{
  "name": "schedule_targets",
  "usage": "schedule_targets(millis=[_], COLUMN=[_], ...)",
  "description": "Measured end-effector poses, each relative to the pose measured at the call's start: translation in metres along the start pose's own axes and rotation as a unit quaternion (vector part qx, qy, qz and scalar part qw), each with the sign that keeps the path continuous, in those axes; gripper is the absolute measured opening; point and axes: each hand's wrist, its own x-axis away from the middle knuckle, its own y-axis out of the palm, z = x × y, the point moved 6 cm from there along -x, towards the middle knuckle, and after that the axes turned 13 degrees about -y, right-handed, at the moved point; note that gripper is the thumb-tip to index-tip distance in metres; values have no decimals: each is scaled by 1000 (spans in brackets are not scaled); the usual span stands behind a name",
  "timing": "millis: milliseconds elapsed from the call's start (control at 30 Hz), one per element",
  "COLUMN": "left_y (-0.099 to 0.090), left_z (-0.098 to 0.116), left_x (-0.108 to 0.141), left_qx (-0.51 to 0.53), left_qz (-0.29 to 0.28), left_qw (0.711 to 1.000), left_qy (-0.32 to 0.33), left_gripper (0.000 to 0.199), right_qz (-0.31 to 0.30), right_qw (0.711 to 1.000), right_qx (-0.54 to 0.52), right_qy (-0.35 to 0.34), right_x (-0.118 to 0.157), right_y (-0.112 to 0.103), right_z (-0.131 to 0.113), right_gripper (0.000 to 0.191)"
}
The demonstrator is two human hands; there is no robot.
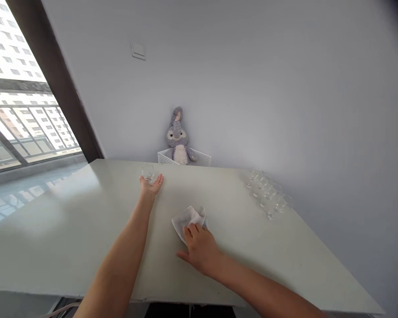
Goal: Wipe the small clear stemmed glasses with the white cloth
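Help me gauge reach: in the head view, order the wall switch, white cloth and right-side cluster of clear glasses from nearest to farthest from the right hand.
1. White cloth: under the fingers of the right hand.
2. Clear glasses: tabletop, right side.
3. Wall switch: high on the wall, left side.

no readable text, no labels, no brand names, no numbers, no signs anywhere in view

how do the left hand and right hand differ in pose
The left hand is palm up with fingers spread at a clear glass cup; the right hand is palm down, fingers on a white cloth. The left hand reaches farther across the table than the right hand. Both are bare.
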Motion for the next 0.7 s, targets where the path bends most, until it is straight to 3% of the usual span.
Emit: schedule_targets(millis=[67, 167, 233, 300, 333, 367, 467, 500, 533, 600, 633, 700], left_y=[1, 3, 5, 7, 8, 9, 14, 17, 19, 20, 20, 17], left_z=[0, 2, 1, -2, -6, -10, -30, -38, -47, -68, -79, -101], left_x=[-2, -2, 1, 8, 13, 20, 44, 53, 62, 78, 85, 94], left_qx=[3, 13, 16, 11, 6, 0, -39, -72, -105, -157, -176, -201], left_qz=[1, -8, -22, -38, -48, -57, -108, -141, -168, -208, -225, -246], left_qw=[1000, 1000, 1000, 999, 999, 998, 993, 986, 979, 962, 954, 943], left_qy=[1, 8, 12, 13, 13, 13, 28, 43, 57, 82, 92, 98], left_gripper=[51, 45, 37, 30, 28, 26, 23, 21, 20, 23, 26, 32], right_qz=[-39, -57, -12, 81, 141, 204, 369, 409, 438, 474, 486, 499], right_qw=[999, 998, 994, 956, 911, 847, 635, 588, 559, 542, 550, 602], right_qx=[21, -8, -90, -240, -333, -425, -610, -632, -639, -626, -609, -557], right_qy=[25, 36, 63, 146, 198, 245, 298, 297, 295, 300, 300, 279], right_x=[-8, -13, -14, -9, -4, 1, 17, 22, 26, 32, 33, 28], right_y=[16, 30, 27, 18, 12, 7, -13, -21, -29, -43, -49, -61], right_z=[6, 19, 34, 59, 73, 86, 113, 118, 120, 119, 116, 106], right_gripper=[50, 23, 21, 26, 28, 29, 24, 23, 24, 27, 29, 31])
